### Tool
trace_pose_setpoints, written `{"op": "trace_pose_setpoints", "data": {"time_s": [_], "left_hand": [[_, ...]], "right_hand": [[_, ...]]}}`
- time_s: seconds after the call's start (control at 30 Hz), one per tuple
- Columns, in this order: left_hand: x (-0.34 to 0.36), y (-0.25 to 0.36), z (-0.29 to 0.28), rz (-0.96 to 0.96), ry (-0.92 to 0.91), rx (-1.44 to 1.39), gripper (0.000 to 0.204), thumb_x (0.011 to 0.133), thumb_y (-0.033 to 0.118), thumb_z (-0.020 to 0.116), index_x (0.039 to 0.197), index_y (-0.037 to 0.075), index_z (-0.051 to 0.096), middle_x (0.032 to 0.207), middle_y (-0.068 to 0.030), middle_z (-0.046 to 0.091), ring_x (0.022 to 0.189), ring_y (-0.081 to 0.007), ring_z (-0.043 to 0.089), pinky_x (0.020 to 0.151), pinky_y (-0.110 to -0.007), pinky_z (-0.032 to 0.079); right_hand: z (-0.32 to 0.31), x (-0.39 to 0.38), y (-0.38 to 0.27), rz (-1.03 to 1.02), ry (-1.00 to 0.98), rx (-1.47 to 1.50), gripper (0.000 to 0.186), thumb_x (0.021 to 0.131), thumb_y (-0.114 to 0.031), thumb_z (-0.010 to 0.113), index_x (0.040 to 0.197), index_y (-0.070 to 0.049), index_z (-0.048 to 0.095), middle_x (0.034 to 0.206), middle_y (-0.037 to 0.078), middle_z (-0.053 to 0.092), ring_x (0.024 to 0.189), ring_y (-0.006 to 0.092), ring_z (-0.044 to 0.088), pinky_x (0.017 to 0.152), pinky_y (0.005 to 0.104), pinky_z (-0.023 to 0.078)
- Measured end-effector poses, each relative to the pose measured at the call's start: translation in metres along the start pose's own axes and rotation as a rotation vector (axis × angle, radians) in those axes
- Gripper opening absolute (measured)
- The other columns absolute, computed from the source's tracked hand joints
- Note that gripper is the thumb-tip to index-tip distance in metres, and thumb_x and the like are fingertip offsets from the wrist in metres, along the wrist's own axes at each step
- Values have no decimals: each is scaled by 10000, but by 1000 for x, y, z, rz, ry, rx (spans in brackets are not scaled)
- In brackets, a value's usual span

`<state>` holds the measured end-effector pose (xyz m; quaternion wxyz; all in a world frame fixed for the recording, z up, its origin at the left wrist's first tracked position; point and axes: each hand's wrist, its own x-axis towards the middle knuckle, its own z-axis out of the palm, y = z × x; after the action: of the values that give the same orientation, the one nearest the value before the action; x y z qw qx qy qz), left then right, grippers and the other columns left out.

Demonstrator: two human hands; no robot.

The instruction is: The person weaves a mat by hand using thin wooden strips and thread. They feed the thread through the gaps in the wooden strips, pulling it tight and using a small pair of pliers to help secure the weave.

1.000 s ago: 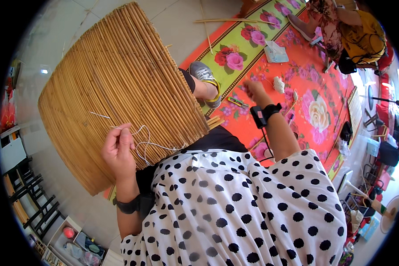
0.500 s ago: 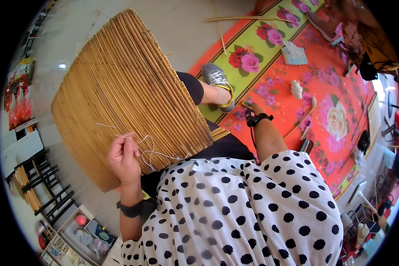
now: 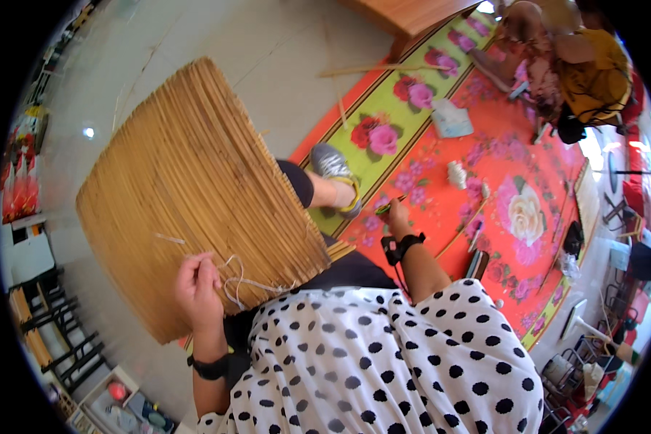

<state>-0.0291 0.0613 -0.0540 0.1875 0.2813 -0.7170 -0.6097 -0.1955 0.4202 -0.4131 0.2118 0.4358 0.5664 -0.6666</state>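
My left hand (image 3: 199, 293) is closed in a pinch on white string (image 3: 239, 282), over a bamboo-slat mat (image 3: 170, 173) lying across my leg. A thin needle-like piece (image 3: 168, 237) shows at the string's end on the mat. My right hand (image 3: 398, 220) reaches down to the floor covering beside my shoe, its fingers closed round a small green-and-yellow utility knife (image 3: 389, 205), slightly blurred. A white string bundle (image 3: 457, 173) lies to its right. My grey shoe (image 3: 333, 166) rests at the mat's edge.
The red flowered floor covering (image 3: 499, 267) holds a tissue pack (image 3: 452, 118) and thin sticks. A seated person (image 3: 557, 65) is at top right, beside a wooden bench (image 3: 412, 14). Crates (image 3: 116, 394) and a black rack (image 3: 50, 325) stand at left, assorted clutter at right.
My right hand has moved down and forward to the green knife and now holds it. My left hand keeps its pinch on the string. The view has shifted, showing more of the bench.
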Motion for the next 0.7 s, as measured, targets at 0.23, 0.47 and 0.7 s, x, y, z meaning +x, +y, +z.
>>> {"op": "trace_pose_setpoints", "data": {"time_s": [0.23, 0.47, 0.7], "left_hand": [[7, -2, 0, 29, -66, -73, 132, 934, 67, 501, 909, -36, 581, 632, 10, 442, 521, -39, 381, 459, -184, 312], [7, 8, 2, 9, -98, -133, 128, 923, 62, 511, 896, -33, 592, 628, 22, 435, 511, -35, 366, 450, -183, 296], [7, 5, -3, -13, -44, -94, 114, 906, 81, 548, 919, -13, 611, 630, 40, 445, 516, -31, 365, 448, -187, 269]], "right_hand": [[47, -71, -115, -227, -15, 204, 200, 853, -204, 526, 947, -36, 473, 745, 125, 577, 504, 200, 544, 407, 310, 424], [130, -223, -214, -424, -429, 338, 201, 937, -251, 496, 997, -68, 438, 695, 79, 534, 501, 148, 507, 418, 269, 392], [169, -364, -190, -278, -1031, -96, 157, 904, -201, 578, 982, -68, 550, 643, 1, 491, 502, 98, 468, 431, 235, 353]]}}
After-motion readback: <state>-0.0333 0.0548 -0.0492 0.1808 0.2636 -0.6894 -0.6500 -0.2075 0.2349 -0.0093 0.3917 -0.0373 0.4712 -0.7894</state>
